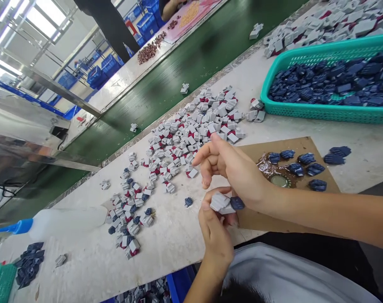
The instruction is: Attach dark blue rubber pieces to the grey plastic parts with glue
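Bottle (68, 221): on its side at far left, well apart from the hands.
Left hand (215, 235): closed, pinching a grey piece (219, 202) near the table (178, 235) front edge.
Blue piece (237, 203): touching the grey piece's right side, gripped beneath the right hand (235, 168), whose upper fingers curl loosely.
Cardboard (305, 145): just right of the hands, partly bare.
Basket (320, 111): far right, well apart.

Left hand (215, 235) pinches closed beneath right hand (237, 168) (fingers (206, 173) loosely curled).
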The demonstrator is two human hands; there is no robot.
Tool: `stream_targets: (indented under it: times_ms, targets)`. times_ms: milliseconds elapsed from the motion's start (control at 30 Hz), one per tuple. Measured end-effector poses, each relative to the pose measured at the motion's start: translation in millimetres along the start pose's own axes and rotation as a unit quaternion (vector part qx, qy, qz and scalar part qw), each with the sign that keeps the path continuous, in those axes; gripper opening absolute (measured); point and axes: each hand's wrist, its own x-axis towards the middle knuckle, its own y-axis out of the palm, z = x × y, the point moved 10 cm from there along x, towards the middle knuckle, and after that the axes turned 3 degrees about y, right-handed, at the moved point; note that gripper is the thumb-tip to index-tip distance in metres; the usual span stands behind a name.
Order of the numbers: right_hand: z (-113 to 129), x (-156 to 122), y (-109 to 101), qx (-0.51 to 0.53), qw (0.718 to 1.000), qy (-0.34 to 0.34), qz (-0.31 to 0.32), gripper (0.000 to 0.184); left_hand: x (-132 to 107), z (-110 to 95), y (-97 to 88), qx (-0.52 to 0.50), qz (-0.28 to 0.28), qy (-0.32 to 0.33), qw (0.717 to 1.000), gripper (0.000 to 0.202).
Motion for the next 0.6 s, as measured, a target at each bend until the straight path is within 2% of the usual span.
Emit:
stream_targets:
  times_ms: [67,100,167,200,233,267,333,367,400,433,467,533,567,600]
  targets:
    - [-3.2,0.4,-3.3,-0.032,0.998,-0.035,-0.028,0.063,-4.2,-1.0,3.7,-0.022,0.045,0.015,0.999,0.067]
    - [-5.2,-0.1,-4.3,-0.043,0.997,-0.052,-0.036,0.062,-5.8,-3.4,3.0,-0.002,0.067,0.033,0.997,0.065]
    - [-6.1,-2.2,-7.3,-0.078,0.992,-0.086,-0.047,0.058,-7.7,-15.5,-10.0,0.122,0.086,0.106,0.983,0.048]
    - [-4.7,-3.5,-10.4,-0.099,0.989,-0.098,-0.050,0.057,-8.8,-26.2,-22.6,0.217,0.075,0.161,0.960,0.037]
    - [-2.0,-4.8,-15.0,-0.117,0.986,-0.108,-0.052,0.055,-11.2,-39.8,-37.7,0.320,0.048,0.223,0.920,0.028]
    - [2.2,-5.9,-20.6,-0.145,0.981,-0.120,-0.053,0.053,-15.2,-54.4,-53.5,0.420,0.013,0.285,0.862,0.023]
    - [10.1,-7.0,-31.4,-0.230,0.962,-0.141,-0.044,0.047,-21.7,-76.2,-83.4,0.594,-0.054,0.358,0.718,0.027]
    - [11.7,-7.2,-31.7,-0.313,0.937,-0.155,-0.024,0.042,-20.8,-81.8,-97.7,0.662,-0.073,0.362,0.652,0.030]
    - [10.0,-8.1,-26.7,-0.404,0.898,-0.176,0.013,0.039,-17.6,-85.7,-111.6,0.714,-0.084,0.352,0.600,0.031]
    - [5.0,-10.8,-18.1,-0.495,0.842,-0.208,0.055,0.035,-13.4,-89.1,-124.3,0.748,-0.089,0.338,0.564,0.031]
    - [-3.2,-15.5,-7.1,-0.571,0.777,-0.246,0.097,0.031,-8.9,-92.2,-135.3,0.770,-0.089,0.323,0.543,0.030]
    - [-25.4,-27.6,17.3,-0.662,0.655,-0.323,0.165,0.026,0.4,-97.1,-152.3,0.790,-0.085,0.292,0.533,0.028]
    - [-37.2,-32.0,28.7,-0.689,0.608,-0.350,0.184,0.027,5.0,-98.0,-159.3,0.794,-0.082,0.272,0.537,0.029]
    - [-49.2,-34.3,39.6,-0.707,0.572,-0.364,0.199,0.029,9.6,-97.4,-165.7,0.800,-0.077,0.248,0.541,0.032]
